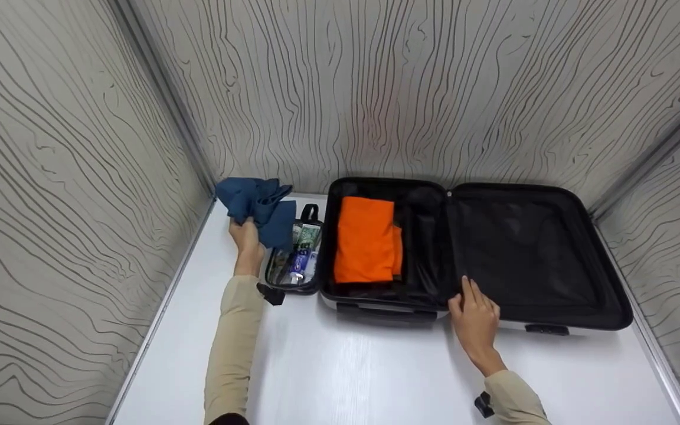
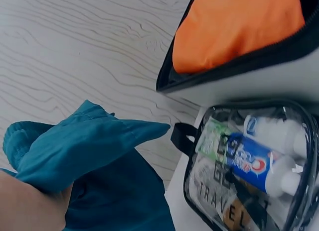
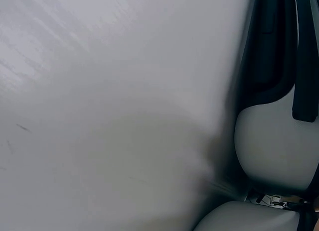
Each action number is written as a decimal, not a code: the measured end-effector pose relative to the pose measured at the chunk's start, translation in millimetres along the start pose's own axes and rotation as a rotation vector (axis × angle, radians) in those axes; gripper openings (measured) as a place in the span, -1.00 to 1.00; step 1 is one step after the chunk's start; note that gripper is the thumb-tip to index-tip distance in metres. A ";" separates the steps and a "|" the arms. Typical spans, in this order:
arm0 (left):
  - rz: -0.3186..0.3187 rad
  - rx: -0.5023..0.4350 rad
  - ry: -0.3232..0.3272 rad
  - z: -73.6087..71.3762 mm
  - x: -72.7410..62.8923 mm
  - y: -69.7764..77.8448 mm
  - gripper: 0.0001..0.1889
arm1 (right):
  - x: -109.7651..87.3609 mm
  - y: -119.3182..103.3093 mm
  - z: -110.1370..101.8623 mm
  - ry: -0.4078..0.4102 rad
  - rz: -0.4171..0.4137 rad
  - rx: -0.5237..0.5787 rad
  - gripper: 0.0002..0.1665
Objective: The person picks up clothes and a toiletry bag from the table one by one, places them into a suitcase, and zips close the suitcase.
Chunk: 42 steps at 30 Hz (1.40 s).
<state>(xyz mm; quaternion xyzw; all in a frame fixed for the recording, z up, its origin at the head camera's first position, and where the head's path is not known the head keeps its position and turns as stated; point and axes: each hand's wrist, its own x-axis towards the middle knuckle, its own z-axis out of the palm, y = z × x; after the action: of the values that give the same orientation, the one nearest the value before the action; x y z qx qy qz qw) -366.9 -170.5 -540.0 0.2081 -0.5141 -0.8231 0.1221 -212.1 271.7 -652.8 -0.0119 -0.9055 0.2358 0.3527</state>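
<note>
The white desk (image 1: pixel 328 366) is bordered by wavy-lined walls (image 1: pixel 328 88); cloth (image 1: pixel 276 221) is gripped by the left hand (image 1: pixel 247 237), the suitcase (image 1: pixel 523 251) touched by the relaxed right hand (image 1: pixel 476 317).

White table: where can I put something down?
The table is bare in front of the suitcase, between the left sleeve and right sleeve, and from left sleeve to left wall. Crowded farther back: held blue cloth, clear bag and suitcase bunch together.

pale wavy-lined walls (image 1: pixel 293 88), grey corner strips (image 1: pixel 166 94), white tabletop (image 1: pixel 340 366)
</note>
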 end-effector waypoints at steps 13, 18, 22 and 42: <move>0.076 0.010 -0.046 30.4 -10.0 -4.8 -0.45 | 5.7 -2.2 -4.2 -0.045 0.031 0.026 -0.49; 0.068 0.015 -0.069 40.7 -13.9 -5.7 -0.45 | 7.0 -2.1 -5.1 -0.048 0.026 0.018 -0.49; 0.048 0.024 -0.086 49.5 -16.9 -6.5 -0.43 | 6.9 -1.4 -5.6 -0.060 0.032 0.019 -0.48; 0.026 -0.024 -0.158 123.8 -40.6 -15.1 -0.49 | 9.6 -2.3 -6.7 -0.059 0.042 0.025 -0.48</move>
<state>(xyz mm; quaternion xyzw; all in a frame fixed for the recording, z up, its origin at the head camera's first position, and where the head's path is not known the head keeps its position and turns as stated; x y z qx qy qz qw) -388.8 -48.5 -497.1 0.1343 -0.5148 -0.8415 0.0940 -214.7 274.3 -641.4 -0.0198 -0.9120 0.2546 0.3209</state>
